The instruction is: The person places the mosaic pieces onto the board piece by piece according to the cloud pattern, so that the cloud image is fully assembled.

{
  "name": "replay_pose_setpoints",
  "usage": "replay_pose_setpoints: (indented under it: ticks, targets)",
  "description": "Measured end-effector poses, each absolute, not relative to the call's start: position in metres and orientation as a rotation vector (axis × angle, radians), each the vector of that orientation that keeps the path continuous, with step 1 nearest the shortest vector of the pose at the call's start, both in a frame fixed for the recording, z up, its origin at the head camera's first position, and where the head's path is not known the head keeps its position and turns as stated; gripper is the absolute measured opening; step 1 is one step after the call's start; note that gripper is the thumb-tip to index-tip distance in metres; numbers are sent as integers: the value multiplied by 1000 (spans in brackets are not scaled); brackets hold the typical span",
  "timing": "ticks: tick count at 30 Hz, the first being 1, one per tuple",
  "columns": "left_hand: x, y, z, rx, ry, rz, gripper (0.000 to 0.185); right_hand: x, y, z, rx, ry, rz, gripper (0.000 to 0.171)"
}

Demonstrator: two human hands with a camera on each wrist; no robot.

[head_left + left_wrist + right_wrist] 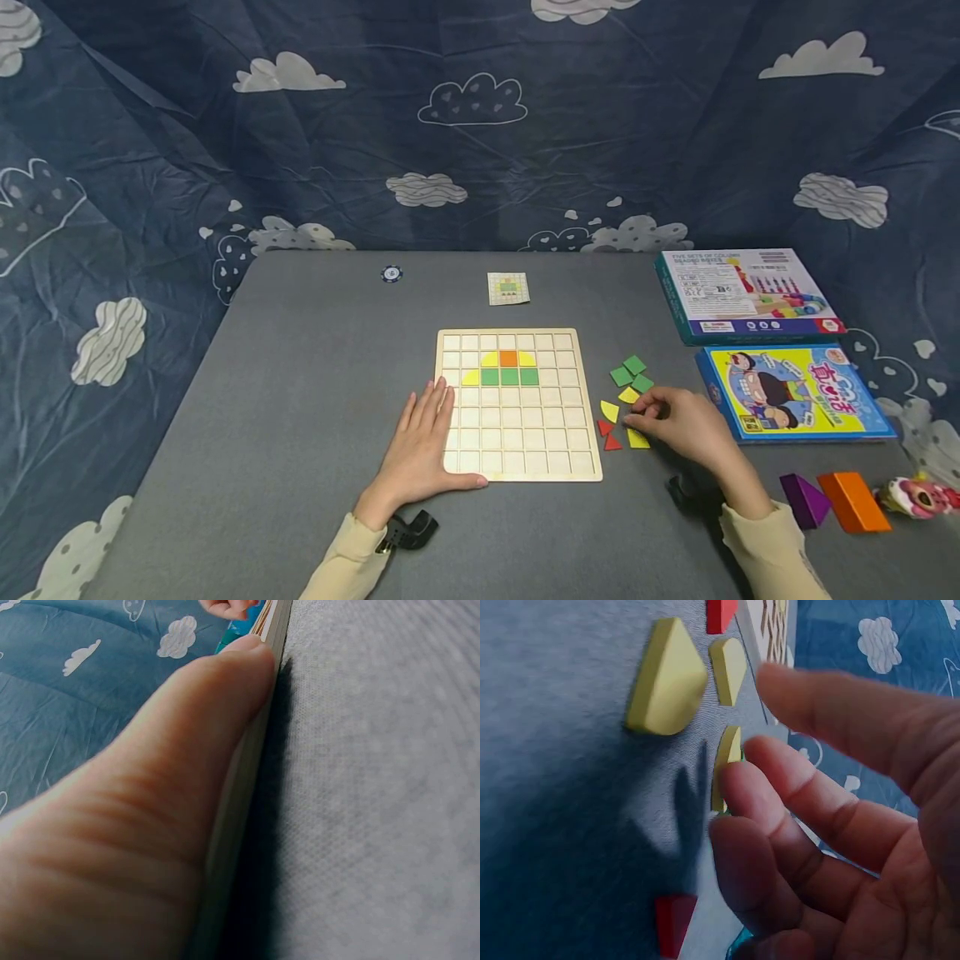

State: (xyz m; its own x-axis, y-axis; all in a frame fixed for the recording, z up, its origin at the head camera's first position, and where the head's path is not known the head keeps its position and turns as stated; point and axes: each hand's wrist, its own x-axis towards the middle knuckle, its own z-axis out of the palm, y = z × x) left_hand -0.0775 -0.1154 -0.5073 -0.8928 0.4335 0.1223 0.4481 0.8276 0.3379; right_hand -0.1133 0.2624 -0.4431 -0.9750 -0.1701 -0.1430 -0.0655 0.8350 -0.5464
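A square wooden grid board (522, 440) lies on the grey table. Set in its upper cells are an orange square (508, 358), several green squares (509, 377) and yellow curved pieces (471, 379). My left hand (422, 446) rests flat along the board's left edge, fingers straight, thumb at its lower edge. Right of the board, my right hand (686, 421) hovers over loose yellow pieces (667, 679), thumb and fingertips apart with nothing between them. Loose green squares (621, 377) and red triangles (604, 427) lie beside it. Another red piece (675, 926) shows below the fingers in the right wrist view.
A small pattern card (508, 288) lies behind the board, with a poker chip (392, 273) to its left. Two flat boxes, one white and green (750, 292), one blue and yellow (795, 392), lie at right. Nearer are a purple block (805, 502), an orange block (853, 502) and a figurine (921, 497).
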Motion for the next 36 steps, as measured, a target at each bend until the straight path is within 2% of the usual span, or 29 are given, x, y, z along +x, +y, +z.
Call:
replay_pose_setpoints:
  ticks: [10,36]
  targets:
    - [-77,-115,-507,-714,-2975,-562,130,-102,267,-444,-182,2714,-819,30]
    - [-77,-116,-508,-719,-2975,-546,129,-99,263,-452,-241,2751,-868,22]
